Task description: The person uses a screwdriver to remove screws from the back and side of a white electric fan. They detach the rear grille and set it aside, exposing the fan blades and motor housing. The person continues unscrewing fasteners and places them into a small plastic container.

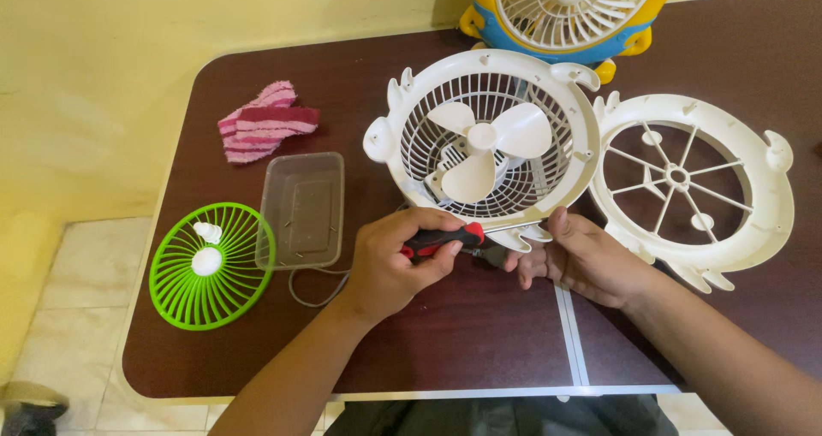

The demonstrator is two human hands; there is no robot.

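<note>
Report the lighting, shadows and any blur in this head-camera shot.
Head view: soft, even light; faint shadows under the white fan housing and both hands; mild sheen on the brown table; wide-angle bending at the edges; left hand and red-and-black screwdriver sharp.
</note>
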